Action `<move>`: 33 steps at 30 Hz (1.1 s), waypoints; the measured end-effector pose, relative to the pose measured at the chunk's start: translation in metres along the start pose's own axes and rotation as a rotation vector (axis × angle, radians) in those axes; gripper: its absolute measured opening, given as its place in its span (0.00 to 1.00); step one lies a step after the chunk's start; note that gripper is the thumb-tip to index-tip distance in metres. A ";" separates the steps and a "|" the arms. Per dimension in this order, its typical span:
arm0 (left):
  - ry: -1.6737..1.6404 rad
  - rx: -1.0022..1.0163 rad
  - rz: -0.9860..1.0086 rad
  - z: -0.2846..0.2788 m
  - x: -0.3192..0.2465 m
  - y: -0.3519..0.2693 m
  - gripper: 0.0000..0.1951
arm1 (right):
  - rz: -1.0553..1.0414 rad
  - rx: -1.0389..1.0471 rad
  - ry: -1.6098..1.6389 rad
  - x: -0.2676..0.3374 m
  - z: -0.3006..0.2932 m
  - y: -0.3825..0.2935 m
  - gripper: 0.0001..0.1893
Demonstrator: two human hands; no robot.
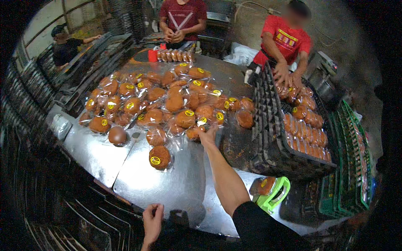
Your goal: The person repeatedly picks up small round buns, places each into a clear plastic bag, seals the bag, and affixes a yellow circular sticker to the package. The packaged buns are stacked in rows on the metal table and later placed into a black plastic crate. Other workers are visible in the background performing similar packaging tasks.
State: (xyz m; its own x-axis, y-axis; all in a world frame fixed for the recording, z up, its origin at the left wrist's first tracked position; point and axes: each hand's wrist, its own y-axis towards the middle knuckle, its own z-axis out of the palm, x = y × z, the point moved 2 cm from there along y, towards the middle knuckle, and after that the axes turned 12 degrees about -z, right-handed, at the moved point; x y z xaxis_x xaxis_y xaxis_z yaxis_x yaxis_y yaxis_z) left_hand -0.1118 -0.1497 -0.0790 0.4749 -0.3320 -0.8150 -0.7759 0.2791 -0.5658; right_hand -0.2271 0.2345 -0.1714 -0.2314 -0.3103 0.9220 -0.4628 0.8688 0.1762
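Observation:
My right hand (pixel 208 135) reaches out over the metal table (pixel 157 191) to the near edge of a spread of wrapped buns. Its thumb lies against a brown bun (pixel 192 133) in clear film; the bun and wrappers partly hide the fingers, so a firm hold cannot be told. My left hand (pixel 152 219) hovers at the table's front edge, fingers loosely curled, nothing visible in it. Between the hands lies a single wrapped bun (pixel 159 157) with a yellow label. A smooth, darker round bun (pixel 117 136) sits farther left.
Black stacked crates (pixel 270 138) stand at right, the top one holding wrapped buns under a co-worker's hands (pixel 287 75). A light-green device (pixel 276 194) is beside a wrapped bun (pixel 266 185). Green crates (pixel 348 163) stand beyond. Another person's hands (pixel 174 35) hold a white strip.

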 end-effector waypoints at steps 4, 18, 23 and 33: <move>0.047 0.189 0.043 0.040 -0.017 0.047 0.12 | 0.268 -0.055 0.462 0.005 -0.094 -0.085 0.34; -0.189 0.658 0.486 0.201 -0.103 -0.018 0.07 | -0.533 -0.349 -0.186 0.155 -0.284 -0.206 0.07; -0.734 0.875 0.128 0.196 -0.101 -0.063 0.13 | -0.899 -0.330 -0.250 0.155 -0.286 -0.236 0.29; -0.159 0.262 0.528 0.231 -0.083 -0.068 0.18 | -0.336 0.187 0.256 0.117 -0.334 -0.229 0.15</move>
State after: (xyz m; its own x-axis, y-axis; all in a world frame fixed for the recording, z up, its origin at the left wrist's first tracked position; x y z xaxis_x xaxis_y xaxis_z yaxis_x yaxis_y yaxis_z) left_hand -0.0023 0.0667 -0.0018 0.1255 0.0444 -0.9911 -0.8048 0.5888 -0.0755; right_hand 0.1377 0.1277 0.0114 0.1656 -0.4368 0.8842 -0.6277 0.6449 0.4361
